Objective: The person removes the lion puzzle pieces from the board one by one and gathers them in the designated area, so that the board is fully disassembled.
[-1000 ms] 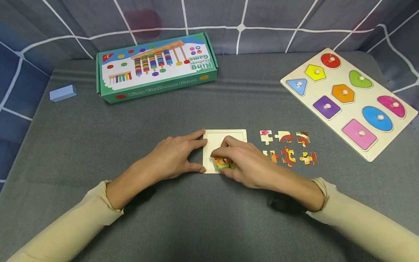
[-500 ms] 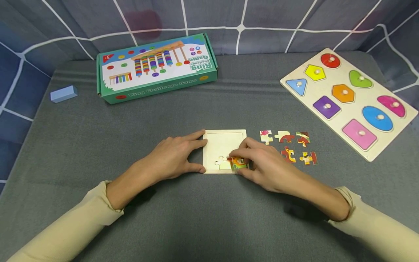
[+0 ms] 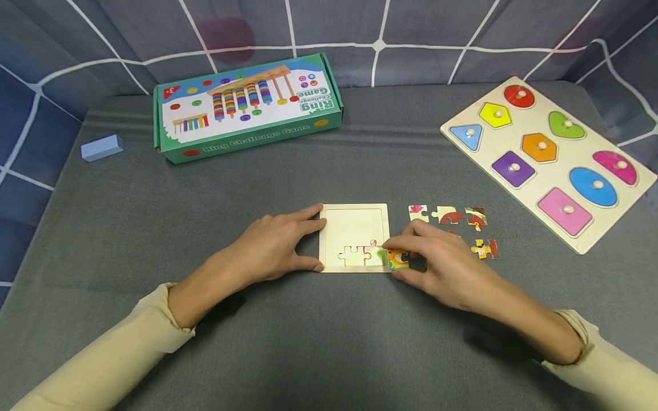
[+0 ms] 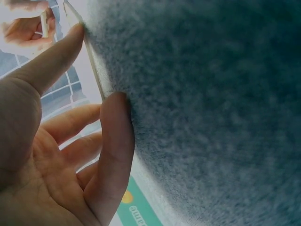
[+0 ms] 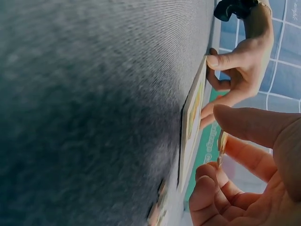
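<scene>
Item: one small orange-and-green printed jigsaw piece [image 3: 397,261], roughly square, no clear long axis, wood or card not certain. Position: just beside the right edge of a square, pale wooden tray [image 3: 349,225]; the tray lies leftward of my grip, and my right hand [image 3: 444,265] is nearer to the piece. Grip: thumb and fingertips pinching the piece, seemingly raised off the grey cloth [image 3: 308,342]. Companion: my left hand [image 3: 272,245], fingers spread, thumb and fingertips touching the tray's left edge. In the tray: two joined pale green jigsaw pieces [image 3: 354,258], near side, toward the right. Outward: loose printed jigsaw pieces [image 3: 485,249] beyond my right hand, one mostly hidden; farther, a green-and-white cardboard game box [image 3: 247,108]
</scene>
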A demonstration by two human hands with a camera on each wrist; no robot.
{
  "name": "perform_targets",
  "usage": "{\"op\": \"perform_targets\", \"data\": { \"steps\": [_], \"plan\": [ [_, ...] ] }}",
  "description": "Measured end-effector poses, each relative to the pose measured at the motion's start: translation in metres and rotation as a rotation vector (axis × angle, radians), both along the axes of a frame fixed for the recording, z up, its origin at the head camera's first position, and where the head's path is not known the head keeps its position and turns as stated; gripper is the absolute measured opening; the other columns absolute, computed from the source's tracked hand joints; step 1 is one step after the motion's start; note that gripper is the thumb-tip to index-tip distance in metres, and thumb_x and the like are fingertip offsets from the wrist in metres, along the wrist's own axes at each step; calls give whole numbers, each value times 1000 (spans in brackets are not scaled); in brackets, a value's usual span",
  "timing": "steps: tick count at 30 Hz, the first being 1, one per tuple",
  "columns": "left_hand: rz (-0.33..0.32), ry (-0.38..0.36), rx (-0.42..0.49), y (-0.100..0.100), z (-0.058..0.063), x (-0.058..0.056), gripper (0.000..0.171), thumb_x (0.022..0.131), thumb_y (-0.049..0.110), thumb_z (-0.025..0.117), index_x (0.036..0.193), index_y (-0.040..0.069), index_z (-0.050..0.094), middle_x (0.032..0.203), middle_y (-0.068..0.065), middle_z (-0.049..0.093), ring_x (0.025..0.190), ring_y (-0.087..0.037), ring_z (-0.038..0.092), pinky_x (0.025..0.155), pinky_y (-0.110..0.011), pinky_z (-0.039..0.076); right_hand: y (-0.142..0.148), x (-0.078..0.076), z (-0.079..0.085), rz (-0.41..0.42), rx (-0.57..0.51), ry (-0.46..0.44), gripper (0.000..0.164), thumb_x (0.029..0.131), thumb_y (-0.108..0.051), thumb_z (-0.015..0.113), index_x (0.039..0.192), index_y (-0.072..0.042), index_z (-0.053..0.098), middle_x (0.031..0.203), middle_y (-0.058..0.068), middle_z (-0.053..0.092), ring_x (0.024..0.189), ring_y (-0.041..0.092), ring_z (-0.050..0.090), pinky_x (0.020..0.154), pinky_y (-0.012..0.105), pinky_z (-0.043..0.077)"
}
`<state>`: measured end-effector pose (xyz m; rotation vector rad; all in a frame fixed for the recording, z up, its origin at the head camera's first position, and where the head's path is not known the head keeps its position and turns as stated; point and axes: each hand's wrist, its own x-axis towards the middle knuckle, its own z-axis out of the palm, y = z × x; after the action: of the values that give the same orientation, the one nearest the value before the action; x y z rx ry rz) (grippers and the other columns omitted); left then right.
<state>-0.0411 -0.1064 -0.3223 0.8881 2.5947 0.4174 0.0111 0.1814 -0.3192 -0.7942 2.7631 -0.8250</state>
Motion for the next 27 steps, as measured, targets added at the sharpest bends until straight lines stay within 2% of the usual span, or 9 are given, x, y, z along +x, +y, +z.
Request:
{"op": "perform_targets", "data": {
  "steps": [9,16,21,27],
  "plan": [
    [3,-7,-7,1,0,0,78,78,48,81,142,11,55,156,-10,36,119,-33,58,88,-56,47,14,8,-1,-20,6,7,42,76,-13,86,116,-18,73,93,-10,53,70,8,45,59,27,36],
    [3,-9,-10,1,0,0,79,78,48,81,142,11,55,156,-10,36,117,-33,59,88,-57,47,24,16,-3,-48,14,5,49,75,-14,87,121,-18,69,101,-11,57,75,7,49,64,29,41],
    [10,-14,-12,1,0,1,79,78,48,81,143,11,54,156,-9,36,122,-33,56,89,-58,46,32,19,-5,-49,2,34,44,73,-11,88,114,-19,73,98,-13,57,77,4,51,64,27,43],
    [13,-15,-9,2,0,0,80,78,48,82,143,11,54,156,-10,36,124,-34,55,90,-58,46,38,24,-5,-49,15,63,44,72,-9,87,113,-18,73,101,-13,55,82,4,52,66,28,44]
  ]
}}
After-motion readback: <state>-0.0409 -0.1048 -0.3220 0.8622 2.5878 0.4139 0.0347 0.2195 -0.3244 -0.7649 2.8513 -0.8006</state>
